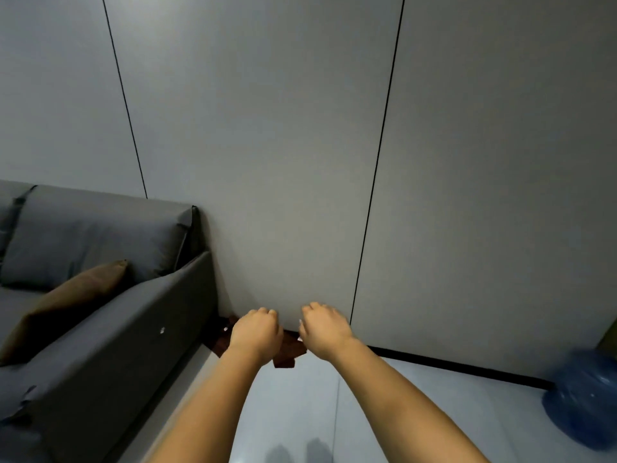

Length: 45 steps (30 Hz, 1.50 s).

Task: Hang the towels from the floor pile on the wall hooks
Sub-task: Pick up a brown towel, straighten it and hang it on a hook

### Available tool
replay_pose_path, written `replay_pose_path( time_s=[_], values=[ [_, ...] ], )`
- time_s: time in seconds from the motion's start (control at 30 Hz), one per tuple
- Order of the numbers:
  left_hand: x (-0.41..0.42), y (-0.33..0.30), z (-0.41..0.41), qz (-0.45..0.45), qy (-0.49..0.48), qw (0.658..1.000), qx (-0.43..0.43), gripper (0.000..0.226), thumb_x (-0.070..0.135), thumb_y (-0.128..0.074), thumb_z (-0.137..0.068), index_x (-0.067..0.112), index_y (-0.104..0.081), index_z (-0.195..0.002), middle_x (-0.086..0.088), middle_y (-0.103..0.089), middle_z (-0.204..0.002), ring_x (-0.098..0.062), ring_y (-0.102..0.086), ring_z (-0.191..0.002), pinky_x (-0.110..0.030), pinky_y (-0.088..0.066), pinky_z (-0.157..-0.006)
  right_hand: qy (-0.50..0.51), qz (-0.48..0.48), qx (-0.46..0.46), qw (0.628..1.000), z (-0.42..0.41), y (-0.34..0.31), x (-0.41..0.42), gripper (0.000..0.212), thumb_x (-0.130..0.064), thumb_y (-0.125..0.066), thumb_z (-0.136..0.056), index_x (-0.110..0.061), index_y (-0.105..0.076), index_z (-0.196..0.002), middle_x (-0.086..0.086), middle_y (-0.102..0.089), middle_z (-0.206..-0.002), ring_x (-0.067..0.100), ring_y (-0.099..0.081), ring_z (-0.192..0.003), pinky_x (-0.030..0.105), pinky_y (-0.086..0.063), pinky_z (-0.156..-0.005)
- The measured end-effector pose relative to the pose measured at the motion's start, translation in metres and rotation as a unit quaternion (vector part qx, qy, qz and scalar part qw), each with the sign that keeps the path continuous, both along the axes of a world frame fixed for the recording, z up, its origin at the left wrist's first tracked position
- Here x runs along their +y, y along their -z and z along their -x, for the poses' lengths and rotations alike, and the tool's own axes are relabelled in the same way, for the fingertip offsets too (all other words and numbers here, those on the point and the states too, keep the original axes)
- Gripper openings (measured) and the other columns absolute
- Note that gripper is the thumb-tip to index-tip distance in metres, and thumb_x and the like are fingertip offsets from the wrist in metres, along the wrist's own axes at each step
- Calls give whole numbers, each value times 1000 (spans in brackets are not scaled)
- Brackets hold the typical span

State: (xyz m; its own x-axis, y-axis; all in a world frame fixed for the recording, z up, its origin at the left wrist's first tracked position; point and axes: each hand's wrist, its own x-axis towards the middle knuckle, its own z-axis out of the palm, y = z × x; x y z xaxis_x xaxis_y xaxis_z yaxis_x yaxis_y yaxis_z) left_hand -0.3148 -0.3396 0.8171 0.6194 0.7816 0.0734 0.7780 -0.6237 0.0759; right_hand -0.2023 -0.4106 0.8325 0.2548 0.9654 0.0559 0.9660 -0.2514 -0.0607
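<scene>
Hands extend side by side toward the floor pile of dark reddish-brown towels, which lies on the floor against the wall, beside the grey sofa. Left hand and right hand show curled fingers, knuckles up; whether either grasps cloth cannot be determined. Blue water bottle lies at the floor's right edge.

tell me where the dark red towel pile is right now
In the head view, the dark red towel pile lies on the floor against the wall, beside the grey sofa's end, behind both hands.
</scene>
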Motion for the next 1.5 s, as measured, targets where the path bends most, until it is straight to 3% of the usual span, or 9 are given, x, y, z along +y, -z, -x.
replay_pose_path(
  time_s=[0.37, 0.63, 1.0, 1.07, 1.13, 1.2, 1.27, 1.37, 1.5],
  values=[
    [210, 8, -31, -19, 53, 998, 20, 33, 29, -32, -100, 11, -52, -120, -6, -54, -125, -24, -49, -116, -29, -37, -94, 30, -28, 13, 999, -32, 6, 191, 35, -17, -37, -97, -5, -44, -128, 14, -49, -129, 29, -45, -120, 33, -31, -101],
    [288, 36, -59, -18, 87, 995, 54, 33, 28, -31, -101, 12, -53, -120, -5, -56, -122, -22, -50, -113, -28, -36, -94, 34, -19, 28, 999, -68, 37, 283, 35, -19, -38, -97, -6, -45, -128, 13, -49, -130, 28, -44, -121, 32, -30, -103],
    [431, 96, -136, 22, 42, 993, 107, 35, 28, -31, -100, 12, -55, -121, -6, -58, -120, -23, -51, -113, -28, -35, -98, -17, 9, 73, 997, -161, 108, 435, 32, -17, -37, -96, -5, -47, -124, 13, -50, -126, 28, -45, -119, 32, -30, -101],
    [452, 111, -152, 21, 57, 990, 131, 35, 28, -32, -100, 13, -54, -121, -6, -58, -120, -24, -51, -113, -31, -32, -103, -20, -3, 69, 997, -177, 123, 455, 26, -15, -45, -92, -4, -54, -114, 13, -56, -114, 29, -52, -109, 33, -38, -94],
    [474, 127, -164, 32, 55, 989, 130, 34, 28, -34, -97, 12, -56, -118, -6, -58, -116, -26, -52, -110, -33, -32, -104, -37, -45, 60, 996, -194, 147, 478, 18, -14, -71, -70, -6, -65, -84, 9, -63, -83, 26, -65, -79, 26, -50, -72],
    [492, 142, -171, 40, 78, 988, 123, 34, 26, -37, -89, 9, -65, -97, -6, -65, -96, -27, -61, -91, -32, -44, -92, -34, -43, 47, 997, -208, 173, 499, 31, -19, -86, -41, -14, -63, -62, 0, -59, -59, 16, -62, -54, 19, -51, -57],
    [511, 161, -176, 23, 95, 987, 127, 44, 29, -33, -81, 7, -70, -77, -8, -68, -77, -26, -63, -71, -31, -53, -76, -30, -52, 44, 997, -218, 203, 516, 36, -19, -88, -34, -15, -64, -61, -2, -59, -57, 14, -60, -51, 20, -53, -57],
    [536, 223, -177, 47, 72, 984, 154, 43, 31, -29, -98, 6, -55, -122, -10, -57, -121, -28, -52, -113, -35, -33, -107, -35, -36, 39, 998, -227, 255, 540, 39, -19, -89, -37, -13, -69, -69, 0, -64, -64, 15, -64, -57, 22, -54, -60],
    [554, 327, -177, 66, 49, 982, 171, 42, 28, -28, -102, 10, -36, -139, -8, -39, -142, -27, -34, -132, -34, -18, -114, -32, -43, 27, 998, -231, 361, 560, 51, -20, -89, -41, -8, -73, -87, 5, -71, -84, 19, -70, -76, 30, -56, -71]
  ],
)
